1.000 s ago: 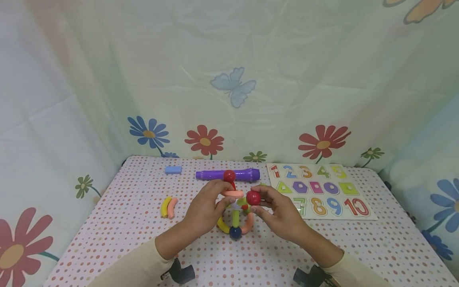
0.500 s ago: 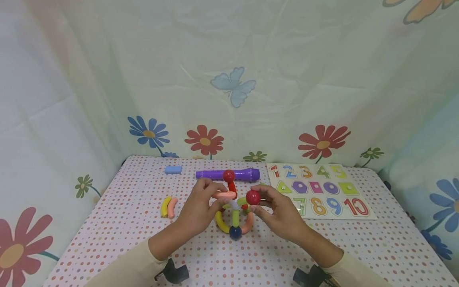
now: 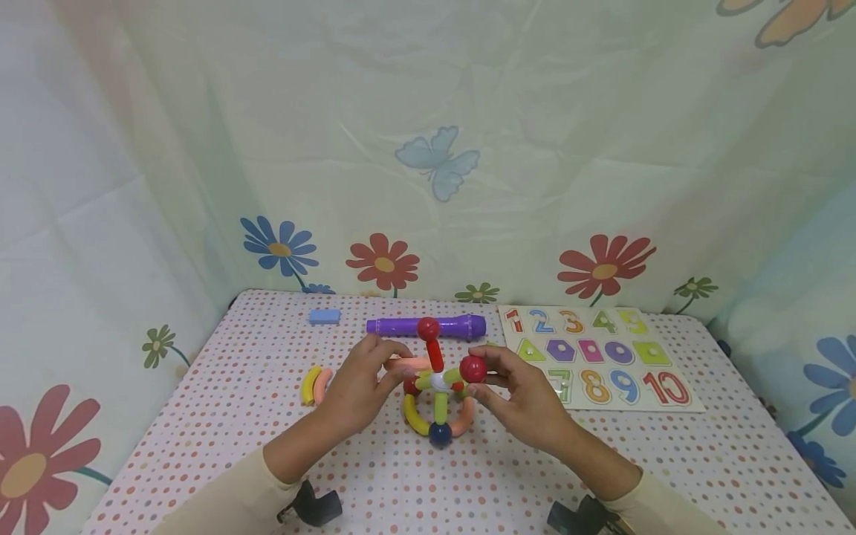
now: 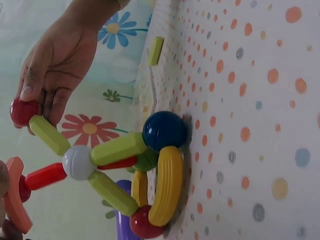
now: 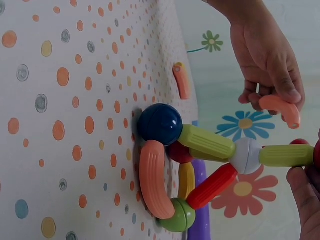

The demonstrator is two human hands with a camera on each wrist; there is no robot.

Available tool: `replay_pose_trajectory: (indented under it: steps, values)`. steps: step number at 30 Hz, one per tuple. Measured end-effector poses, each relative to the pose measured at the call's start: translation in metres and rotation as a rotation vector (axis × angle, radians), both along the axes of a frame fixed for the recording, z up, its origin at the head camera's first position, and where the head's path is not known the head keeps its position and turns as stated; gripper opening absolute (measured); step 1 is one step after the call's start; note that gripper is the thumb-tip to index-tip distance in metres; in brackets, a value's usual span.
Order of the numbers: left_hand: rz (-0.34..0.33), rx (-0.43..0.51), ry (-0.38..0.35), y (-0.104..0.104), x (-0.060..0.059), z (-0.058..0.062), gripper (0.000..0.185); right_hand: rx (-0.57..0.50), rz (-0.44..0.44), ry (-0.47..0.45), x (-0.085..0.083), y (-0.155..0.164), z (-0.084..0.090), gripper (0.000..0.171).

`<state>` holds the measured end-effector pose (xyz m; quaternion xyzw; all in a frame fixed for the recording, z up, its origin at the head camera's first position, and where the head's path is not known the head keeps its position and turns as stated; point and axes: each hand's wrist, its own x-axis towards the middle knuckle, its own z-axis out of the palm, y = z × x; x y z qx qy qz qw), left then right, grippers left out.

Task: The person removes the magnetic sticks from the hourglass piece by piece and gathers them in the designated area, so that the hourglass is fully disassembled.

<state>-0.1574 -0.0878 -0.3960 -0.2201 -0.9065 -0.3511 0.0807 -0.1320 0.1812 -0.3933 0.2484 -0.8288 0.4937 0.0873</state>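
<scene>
A ball-and-stick toy frame stands on the table between the two hands, built round a white ball (image 3: pixel 439 382). Its ring of yellow and peach curved sticks meets a dark blue ball (image 3: pixel 440 434) at the front. A red stick (image 3: pixel 435 356) rises from the white ball, topped by a red ball (image 3: pixel 428 329). My left hand (image 3: pixel 357 386) pinches a loose peach curved stick (image 5: pixel 281 110) between thumb and fingers, just left of the red stick. With thumb and fingertips, my right hand (image 3: pixel 524 394) holds another red ball (image 3: pixel 472 369) at the end of a green stick.
Yellow (image 3: pixel 310 386) and peach (image 3: pixel 322 386) curved sticks lie side by side at the left. Farther back are a light blue block (image 3: pixel 325 317) and a purple tube-shaped toy (image 3: pixel 401 328). A number-and-shape puzzle board (image 3: pixel 628 359) lies to the right, before the flowered curtain (image 3: pixel 521 186).
My left hand has drawn leftward with the peach curved stick, away from the frame's upper part, uncovering the red stick and white ball. My right hand keeps its hold on the red ball.
</scene>
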Motion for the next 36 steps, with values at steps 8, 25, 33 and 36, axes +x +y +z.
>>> replay_pose_trajectory:
  steps: [8,25,33,36]
  values:
    - [-0.061,-0.177,-0.046,-0.020,-0.007,-0.014,0.021,0.000,0.004,0.006,0.000,0.000,-0.001,0.050]
    - [-0.284,-0.388,-0.058,-0.044,-0.012,-0.047,0.009,-0.015,0.019,0.033,-0.001,0.000,-0.002,0.051]
    - [-0.133,-0.466,-0.042,-0.044,-0.006,-0.048,0.030,-0.002,0.007,0.024,0.000,0.000,-0.002,0.050]
    - [-0.086,-0.476,-0.042,-0.045,-0.002,-0.048,0.037,0.003,0.004,0.025,0.000,0.000,-0.002,0.050]
